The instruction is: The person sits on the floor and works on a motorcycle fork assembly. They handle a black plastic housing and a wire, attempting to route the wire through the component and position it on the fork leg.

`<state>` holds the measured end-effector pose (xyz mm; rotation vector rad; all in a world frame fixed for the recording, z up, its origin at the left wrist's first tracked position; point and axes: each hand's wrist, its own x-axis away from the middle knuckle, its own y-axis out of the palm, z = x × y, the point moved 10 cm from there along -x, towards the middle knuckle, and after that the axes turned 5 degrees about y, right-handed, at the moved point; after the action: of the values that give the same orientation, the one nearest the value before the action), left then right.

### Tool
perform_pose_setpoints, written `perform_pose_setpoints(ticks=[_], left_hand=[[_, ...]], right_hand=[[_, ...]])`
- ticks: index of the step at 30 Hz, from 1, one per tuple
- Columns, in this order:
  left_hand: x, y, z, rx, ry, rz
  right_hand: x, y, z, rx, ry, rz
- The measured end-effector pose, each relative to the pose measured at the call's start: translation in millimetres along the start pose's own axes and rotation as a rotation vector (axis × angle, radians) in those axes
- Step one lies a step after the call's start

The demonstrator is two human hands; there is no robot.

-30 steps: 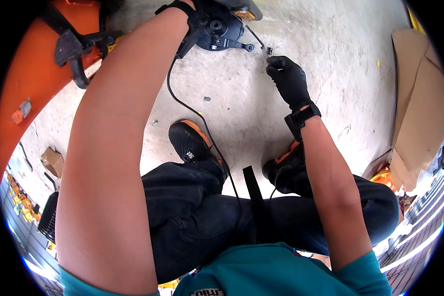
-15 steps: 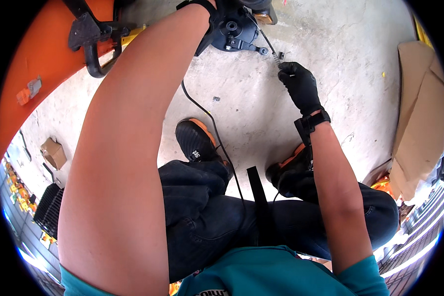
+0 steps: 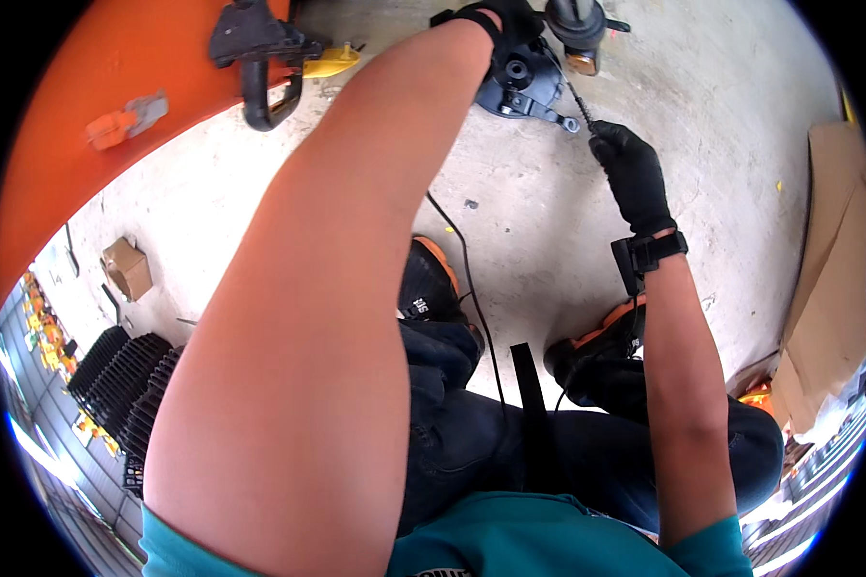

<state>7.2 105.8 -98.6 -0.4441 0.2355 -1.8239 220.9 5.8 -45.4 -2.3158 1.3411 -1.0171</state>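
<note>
My right hand [image 3: 629,175], in a black glove with a strap at the wrist, pinches a thin cable [image 3: 581,104] near a coiled spring on it. The cable runs up beside a round black hub plate [image 3: 537,85] with a centre hole and a short lever arm [image 3: 550,114] ending in an eye. My left hand [image 3: 515,21], also gloved, is at the far side of the plate, its fingers hidden. Just right of it stands a dark cylindrical part [image 3: 575,29] with an amber piece at its foot.
A large orange body panel [image 3: 87,67] with a black bracket [image 3: 266,87] and yellow part [image 3: 329,62] fills the upper left. Cardboard [image 3: 832,269] lies at right, a small box [image 3: 125,268] and black grilles [image 3: 115,375] at left. A loose cord [image 3: 467,279] crosses the floor [image 3: 702,135].
The scene has shifted right in the picture, showing more of the cylindrical part and the left-side grilles. My left arm reaches further right; my right hand still pinches the cable.
</note>
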Motion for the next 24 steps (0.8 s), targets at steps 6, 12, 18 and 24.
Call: perform_pose_setpoints(ticks=[6, 12, 18, 24], left_hand=[[-14.1, 3.3, -15.1, 0.685, 0.038, 0.077], [0.3, -18.2, -15.0, -0.286, -0.167, 0.075], [0.8, -21.2, -22.0, -0.467, -0.321, 0.033], [-21.2, -0.7, -33.3, -0.704, -0.195, -0.114]], right_hand=[[-23.8, 12.1, -28.7, -0.175, -0.014, -0.081], [-45.0, 31.9, -39.9, -0.28, -0.018, -0.105], [-49.3, 42.8, -27.5, -0.554, 0.156, -0.162], [-52.0, 44.9, -25.3, -0.548, 0.195, -0.21]])
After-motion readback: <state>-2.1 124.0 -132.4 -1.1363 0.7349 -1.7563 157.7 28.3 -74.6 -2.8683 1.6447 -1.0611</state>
